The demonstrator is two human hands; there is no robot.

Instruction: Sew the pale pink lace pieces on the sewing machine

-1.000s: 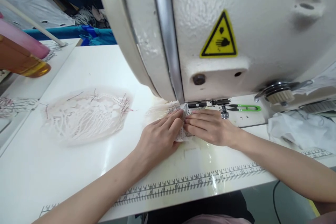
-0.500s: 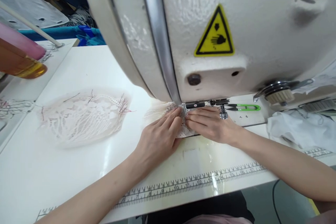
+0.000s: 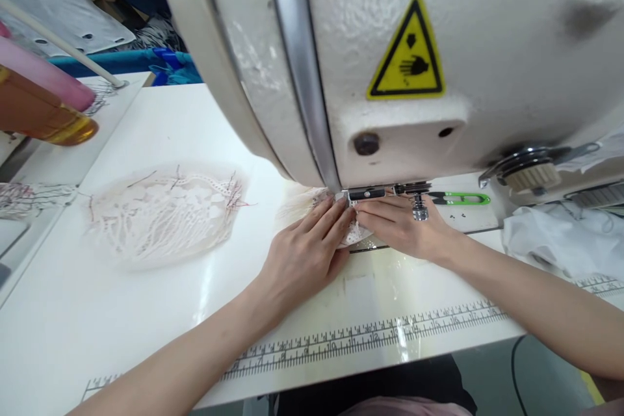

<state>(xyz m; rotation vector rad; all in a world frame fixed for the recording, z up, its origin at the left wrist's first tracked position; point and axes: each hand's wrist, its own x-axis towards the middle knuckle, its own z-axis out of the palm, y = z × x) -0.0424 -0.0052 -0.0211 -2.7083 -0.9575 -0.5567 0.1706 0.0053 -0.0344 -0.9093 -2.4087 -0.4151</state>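
Sewing machine (image 3: pixel 487 32): off-white, silvery metal strip (image 3: pixel 298 58) down it. Warning sticker (image 3: pixel 408 55): yellow triangle, black border, black hand symbol. Lace at the machine (image 3: pixel 357 234): whitish, dotted openwork. Lace panel (image 3: pixel 160 227), left: pale pinkish white, holed pattern, dark red threads (image 3: pixel 233 198). Counter (image 3: pixel 195 133): white; ruler scale (image 3: pixel 331 346) in black ticks and numerals. Snips (image 3: pixel 468 199): bright green handle, dark blades. Bundled fabric (image 3: pixel 560 240), right: plain white. Tapered container (image 3: pixel 43 110): translucent amber.
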